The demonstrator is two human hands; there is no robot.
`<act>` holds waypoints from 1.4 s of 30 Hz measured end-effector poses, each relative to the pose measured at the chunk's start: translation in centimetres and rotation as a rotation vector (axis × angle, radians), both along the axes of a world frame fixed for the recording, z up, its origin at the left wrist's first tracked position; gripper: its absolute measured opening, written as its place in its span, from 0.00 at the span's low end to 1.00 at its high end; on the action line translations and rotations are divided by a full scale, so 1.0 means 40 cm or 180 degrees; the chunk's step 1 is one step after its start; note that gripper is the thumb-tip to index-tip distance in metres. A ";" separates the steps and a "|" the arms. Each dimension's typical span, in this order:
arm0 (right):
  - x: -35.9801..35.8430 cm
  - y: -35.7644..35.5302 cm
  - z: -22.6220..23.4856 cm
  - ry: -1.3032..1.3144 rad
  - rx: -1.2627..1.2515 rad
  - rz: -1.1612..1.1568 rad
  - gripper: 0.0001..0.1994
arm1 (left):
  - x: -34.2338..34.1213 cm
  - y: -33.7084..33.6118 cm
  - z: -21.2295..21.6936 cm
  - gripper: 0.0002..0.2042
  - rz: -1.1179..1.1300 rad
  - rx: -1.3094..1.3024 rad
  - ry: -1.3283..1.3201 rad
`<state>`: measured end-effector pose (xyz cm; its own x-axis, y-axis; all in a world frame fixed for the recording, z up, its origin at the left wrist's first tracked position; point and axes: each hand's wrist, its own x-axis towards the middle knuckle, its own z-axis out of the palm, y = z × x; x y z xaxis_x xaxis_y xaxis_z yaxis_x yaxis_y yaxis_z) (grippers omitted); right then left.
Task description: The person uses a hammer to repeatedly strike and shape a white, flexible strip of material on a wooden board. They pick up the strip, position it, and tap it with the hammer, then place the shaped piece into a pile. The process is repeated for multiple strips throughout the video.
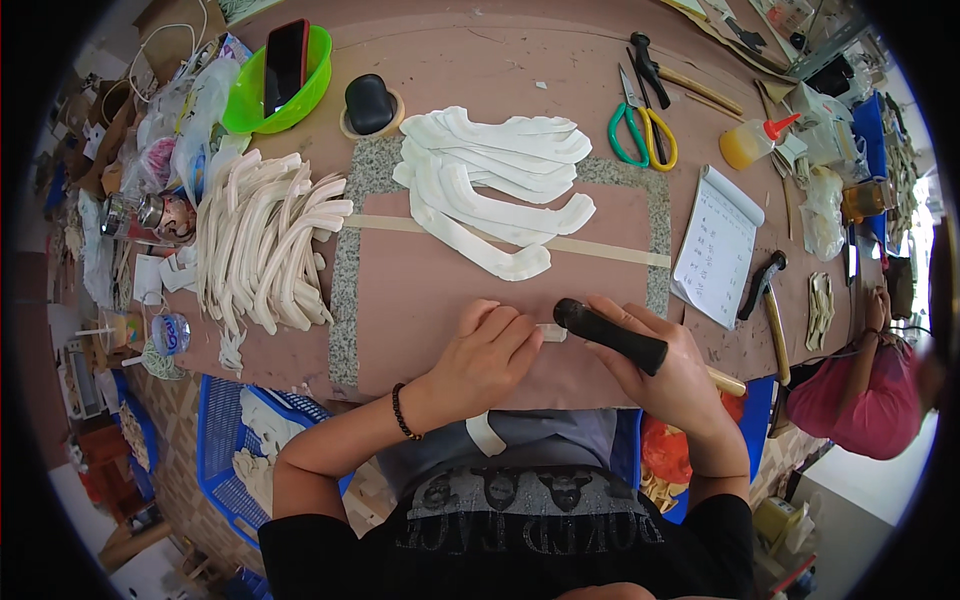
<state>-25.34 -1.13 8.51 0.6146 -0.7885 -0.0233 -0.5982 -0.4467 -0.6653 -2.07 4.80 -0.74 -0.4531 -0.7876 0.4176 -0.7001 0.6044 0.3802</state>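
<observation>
Probably light, soft and bendable, the white strip [553, 332] lies on the tabletop [450, 72] at three o'clock from the left hand [480, 358], best held near its end, where that hand's nearly closed fingers pinch it, while the right hand [683, 382] has fingers wrapped around a hammer [612, 337].

From my head, a wide fisheye view looks steeply down from close above my left hand [480, 352], right hand [688, 375] and the surface [480, 70].
</observation>
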 end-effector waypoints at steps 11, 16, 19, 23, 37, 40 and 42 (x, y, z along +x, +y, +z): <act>0.025 -0.003 -0.008 0.0048 -0.0026 0.0142 0.29 | -0.004 0.007 0.009 0.10 0.0357 0.0161 -0.0014; 0.027 -0.001 -0.028 0.0159 0.0003 0.0207 0.29 | 0.022 -0.003 0.008 0.12 0.0356 0.0377 0.0525; 0.027 -0.003 -0.025 0.0233 -0.0043 0.0272 0.29 | 0.029 -0.004 -0.004 0.10 0.0035 0.0304 0.0470; 0.027 -0.008 -0.020 0.0223 -0.0145 0.0344 0.28 | 0.026 -0.008 0.001 0.10 -0.0207 -0.0047 -0.0084; 0.033 -0.007 -0.032 0.0203 -0.0305 0.0457 0.28 | 0.016 0.019 -0.002 0.11 0.0099 0.0042 0.0202; 0.039 -0.006 -0.020 0.0117 -0.0276 0.0441 0.29 | 0.012 0.018 0.019 0.13 0.0009 -0.0093 -0.0163; 0.042 0.003 -0.031 0.0263 -0.0251 0.0455 0.30 | 0.007 0.020 0.025 0.13 -0.0013 -0.0022 -0.0324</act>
<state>-23.66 -1.01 7.26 0.7191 -0.6946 -0.0198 -0.5761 -0.5800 -0.5760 -1.79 5.61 0.27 -0.4966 -0.7830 0.3746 -0.7325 0.6096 0.3030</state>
